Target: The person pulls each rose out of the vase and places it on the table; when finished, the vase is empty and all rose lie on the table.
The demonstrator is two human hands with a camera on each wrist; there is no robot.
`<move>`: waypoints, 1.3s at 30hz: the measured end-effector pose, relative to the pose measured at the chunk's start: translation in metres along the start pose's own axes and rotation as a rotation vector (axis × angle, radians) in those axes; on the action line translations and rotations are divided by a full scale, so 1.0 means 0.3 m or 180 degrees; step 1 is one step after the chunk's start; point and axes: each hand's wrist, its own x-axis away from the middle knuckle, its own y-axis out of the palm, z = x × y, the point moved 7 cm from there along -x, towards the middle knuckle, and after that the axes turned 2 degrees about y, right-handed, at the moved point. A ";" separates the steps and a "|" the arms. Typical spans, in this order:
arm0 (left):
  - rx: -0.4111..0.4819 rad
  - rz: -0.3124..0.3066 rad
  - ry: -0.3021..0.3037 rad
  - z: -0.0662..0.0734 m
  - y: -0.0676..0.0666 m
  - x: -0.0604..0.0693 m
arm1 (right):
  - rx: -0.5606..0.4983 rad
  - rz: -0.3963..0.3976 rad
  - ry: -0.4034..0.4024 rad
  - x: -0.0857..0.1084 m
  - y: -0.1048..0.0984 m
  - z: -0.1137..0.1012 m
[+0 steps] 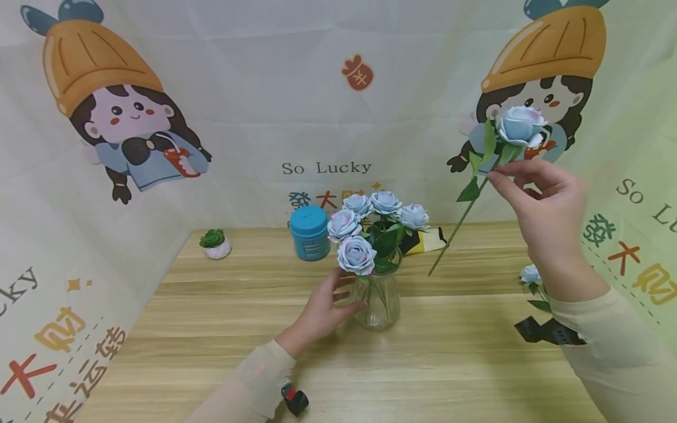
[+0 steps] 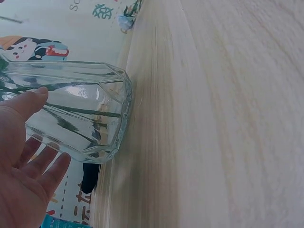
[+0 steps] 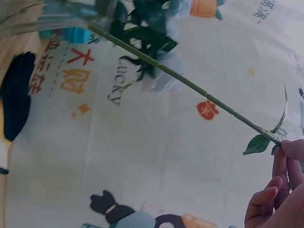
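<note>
Got the right hand [image 1: 552, 205] up high with a narrow grip, pinching the stem [image 1: 462, 217] a bit below a pale blue rose [image 1: 520, 126]. The stem slants down-left and its bottom end hangs to the right of the vase [image 1: 378, 308], apart from it. Left hand [image 1: 324, 308] is cupped loosely round the vase, thumb in front; can't tell how hard it's pressing. The vase stands on the desk [image 1: 449, 364] with five roses [image 1: 357, 254] in it.

To get this one in cleanly, I'd bring the bottom end over the vase's mouth first and tip the stem more upright, cos that slant would probably rake the others. Right side of the bunch looks like the easiest way in. Then I'd lower slowly and watch the leaves [image 1: 468, 191], they could snag. I'd also firm up the left grip, since a nudge might tip the vase.
</note>
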 end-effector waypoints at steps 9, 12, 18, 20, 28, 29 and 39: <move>-0.0011 -0.0018 -0.0018 0.001 -0.001 0.000 | 0.1132 -0.0440 0.0281 0.040 -0.089 0.137; -0.0012 -0.0014 -0.0034 0.000 -0.002 0.001 | 0.1380 -0.0563 0.0414 0.054 -0.118 0.184; -0.0028 -0.0006 -0.0021 0.000 -0.002 0.000 | 0.1816 -0.0843 0.0728 0.079 -0.180 0.282; -0.0027 -0.0007 -0.0022 0.000 -0.001 0.000 | 0.1937 -0.0962 0.0814 0.087 -0.198 0.321; -0.0066 0.0024 -0.0047 0.004 -0.003 0.005 | 0.2233 -0.1399 0.0890 0.123 -0.249 0.468; -0.0080 0.0026 -0.0049 0.004 -0.003 0.005 | 0.2283 -0.1458 0.0889 0.130 -0.253 0.484; -0.0087 0.0004 -0.0062 0.005 0.000 0.002 | 0.2517 -0.1828 0.0906 0.171 -0.272 0.618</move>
